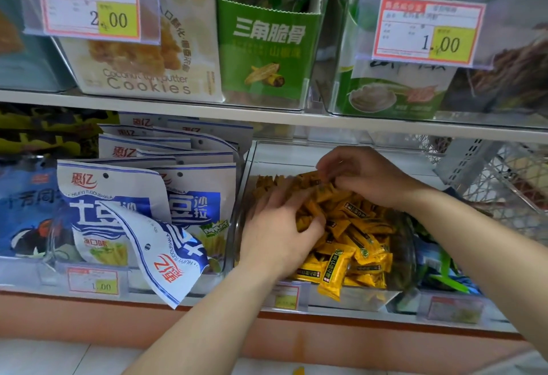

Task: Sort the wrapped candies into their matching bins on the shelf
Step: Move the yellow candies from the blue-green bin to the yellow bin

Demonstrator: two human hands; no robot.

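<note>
Clear plastic bin heaped with glossy yellow oblong candies. Left hand grips a bunch mid-bin; right hand at bin rear, seemingly pinching some.

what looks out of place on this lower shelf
One blue-and-white snack bag is upside down and droops forward out of its row. A small yellow piece, perhaps a dropped candy, lies on the floor below.

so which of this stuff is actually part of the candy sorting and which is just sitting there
Part of the job: yellow wrapped candies; the clear bin holding them; left hand and right hand, both gripping candies in the pile.

Just sitting there: blue-and-white snack bags; cookie box; green snack box; price tags.
</note>
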